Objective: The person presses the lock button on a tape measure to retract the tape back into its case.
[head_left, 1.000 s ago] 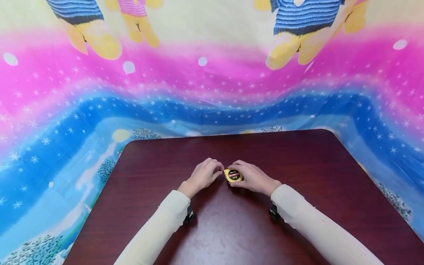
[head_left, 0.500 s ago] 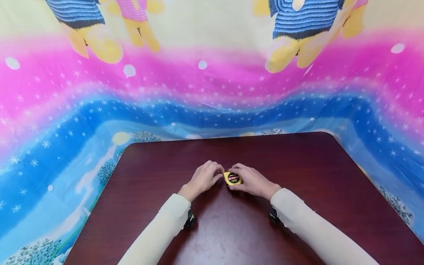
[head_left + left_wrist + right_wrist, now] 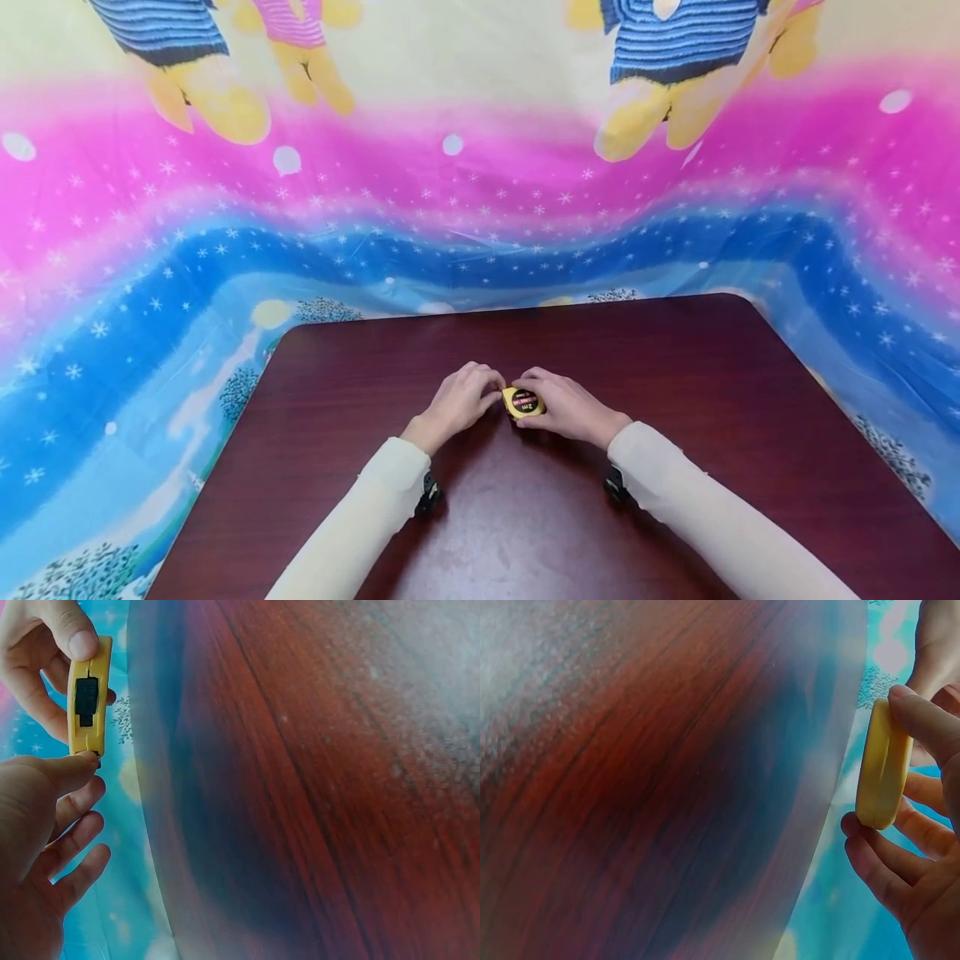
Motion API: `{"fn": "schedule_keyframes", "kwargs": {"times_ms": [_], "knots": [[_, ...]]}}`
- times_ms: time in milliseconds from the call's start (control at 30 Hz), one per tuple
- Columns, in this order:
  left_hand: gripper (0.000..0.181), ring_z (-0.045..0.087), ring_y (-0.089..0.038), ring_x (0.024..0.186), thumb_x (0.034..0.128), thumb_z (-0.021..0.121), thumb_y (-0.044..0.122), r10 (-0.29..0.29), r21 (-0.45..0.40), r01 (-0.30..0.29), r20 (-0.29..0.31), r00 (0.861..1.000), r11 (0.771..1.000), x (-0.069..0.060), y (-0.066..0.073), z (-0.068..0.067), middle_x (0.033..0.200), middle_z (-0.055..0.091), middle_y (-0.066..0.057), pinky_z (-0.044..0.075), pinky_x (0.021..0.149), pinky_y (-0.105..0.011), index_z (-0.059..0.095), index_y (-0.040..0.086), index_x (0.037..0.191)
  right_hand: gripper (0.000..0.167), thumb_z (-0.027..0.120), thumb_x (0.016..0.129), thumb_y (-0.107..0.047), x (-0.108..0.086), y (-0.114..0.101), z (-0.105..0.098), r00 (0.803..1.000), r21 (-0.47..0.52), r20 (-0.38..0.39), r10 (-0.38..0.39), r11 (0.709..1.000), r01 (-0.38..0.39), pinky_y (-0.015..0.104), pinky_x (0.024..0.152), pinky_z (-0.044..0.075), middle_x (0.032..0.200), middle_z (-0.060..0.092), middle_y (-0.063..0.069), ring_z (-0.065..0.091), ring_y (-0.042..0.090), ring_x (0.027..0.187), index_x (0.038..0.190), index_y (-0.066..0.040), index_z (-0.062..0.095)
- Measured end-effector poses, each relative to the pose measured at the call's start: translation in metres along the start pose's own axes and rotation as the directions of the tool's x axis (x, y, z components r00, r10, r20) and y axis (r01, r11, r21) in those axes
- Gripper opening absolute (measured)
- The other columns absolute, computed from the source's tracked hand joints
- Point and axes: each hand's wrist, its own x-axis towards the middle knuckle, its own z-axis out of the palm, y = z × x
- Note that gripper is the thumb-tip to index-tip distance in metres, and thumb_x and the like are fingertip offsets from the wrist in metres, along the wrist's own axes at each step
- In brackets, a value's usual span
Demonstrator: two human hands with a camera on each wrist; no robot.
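A small yellow tape measure (image 3: 523, 402) with a round black label reading 2m is held just above the table, between the two hands. My right hand (image 3: 573, 404) grips its case, thumb on one edge and fingers on the opposite one, as the right wrist view shows. With thumb and forefinger, my left hand (image 3: 456, 400) pinches the small end tab (image 3: 98, 760) at the case's mouth; the other fingers are loosely bent. A black slide button (image 3: 87, 697) faces the left wrist camera. No drawn-out blade shows between hand and case.
The dark red-brown wooden table (image 3: 360, 367) has rounded far corners. Behind and beside it hangs a cloth (image 3: 480, 192) printed with snowflakes and cartoon figures. Both forearms wear cream sleeves (image 3: 352, 517), with a black wrist device (image 3: 429, 493) at the left cuff and another at the right.
The head view has shifted slightly. Both hands keep nearly the same hold on the tape measure and its tab, with no clear movement between them.
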Motion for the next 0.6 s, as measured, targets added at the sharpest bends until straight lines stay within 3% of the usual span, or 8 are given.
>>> {"fn": "schedule_keyframes", "kwargs": {"times_ms": [600], "knots": [[0.009, 0.062, -0.014, 0.101, 0.0956, 0.071, 0.02, 0.005, -0.007, -0.004, 0.02, 1.0, 1.0, 0.0004, 0.0025, -0.0036, 0.099, 0.071, 0.006, 0.055, 0.088, -0.034, 0.076, 0.02, 0.103, 0.057, 0.08, 0.088, -0.035, -0.0001, -0.0027, -0.0026, 1.0, 0.017, 0.013, -0.001, 1.0, 0.001, 0.036, 0.093, 0.053, 0.134, 0.059, 0.004, 0.062, 0.017, 0.109, 0.137, -0.012, 0.062]]}}
